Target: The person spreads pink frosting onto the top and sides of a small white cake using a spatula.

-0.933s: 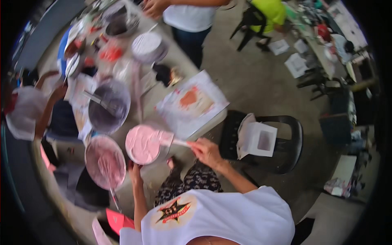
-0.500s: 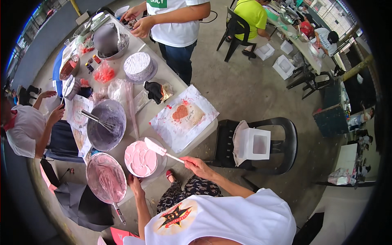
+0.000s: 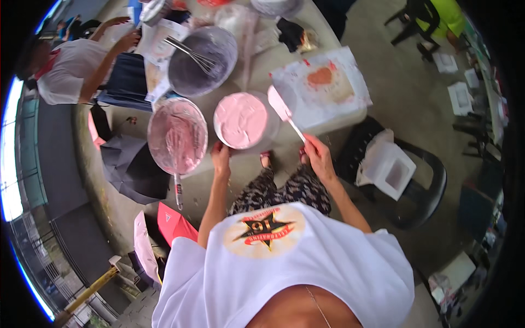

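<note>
Swung clear of the frosting since the earlier frame, the spatula (image 3: 278, 103) is now to the right of the pink-frosted cake (image 3: 240, 121), its head smeared pink. The right hand (image 3: 319, 158) grips its handle in curled fingers. The left hand (image 3: 220, 158) is at the cake's near left edge; how tightly its fingers bend, and whether they meet the cake or its base, I cannot tell. The cake sits near the close edge of the table (image 3: 264, 68). Just left of it, a pink-coated bowl (image 3: 157, 131) holds a whisk (image 3: 178, 188). Farther off stand a grey bowl (image 3: 183, 71) with another whisk and, rightward, a paper sheet (image 3: 355, 74) bearing a reddish heart (image 3: 320, 76).
</note>
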`<control>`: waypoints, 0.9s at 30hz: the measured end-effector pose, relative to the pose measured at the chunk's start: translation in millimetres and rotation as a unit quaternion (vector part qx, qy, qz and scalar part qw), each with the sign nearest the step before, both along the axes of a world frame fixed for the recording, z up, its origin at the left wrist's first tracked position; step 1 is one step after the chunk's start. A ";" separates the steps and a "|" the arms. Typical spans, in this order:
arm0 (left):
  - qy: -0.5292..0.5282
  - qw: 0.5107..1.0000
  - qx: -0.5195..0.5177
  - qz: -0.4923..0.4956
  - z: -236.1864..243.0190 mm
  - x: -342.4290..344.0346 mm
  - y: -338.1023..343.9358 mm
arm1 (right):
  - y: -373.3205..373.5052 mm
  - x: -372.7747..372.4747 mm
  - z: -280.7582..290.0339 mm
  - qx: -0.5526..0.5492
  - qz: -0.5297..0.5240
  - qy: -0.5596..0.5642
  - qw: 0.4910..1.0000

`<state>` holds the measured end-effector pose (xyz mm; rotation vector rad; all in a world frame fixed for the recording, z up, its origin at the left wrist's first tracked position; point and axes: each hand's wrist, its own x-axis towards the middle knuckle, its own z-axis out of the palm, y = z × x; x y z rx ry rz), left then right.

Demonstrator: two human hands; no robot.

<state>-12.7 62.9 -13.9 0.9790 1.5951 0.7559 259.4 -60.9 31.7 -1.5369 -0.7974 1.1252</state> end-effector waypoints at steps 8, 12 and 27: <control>0.043 0.996 0.014 0.075 0.3 -2.9 -15.8 | -13.2 -22.7 -30.2 0.004 -0.033 -0.082 0.996; 0.006 0.995 -0.014 0.098 4.1 5.3 -15.7 | -14.6 -19.6 -40.4 0.003 -0.033 -0.084 0.996; -0.018 0.991 -0.090 0.101 -0.6 -5.9 -4.4 | -2.5 -23.5 -3.7 -0.039 0.017 -0.116 0.992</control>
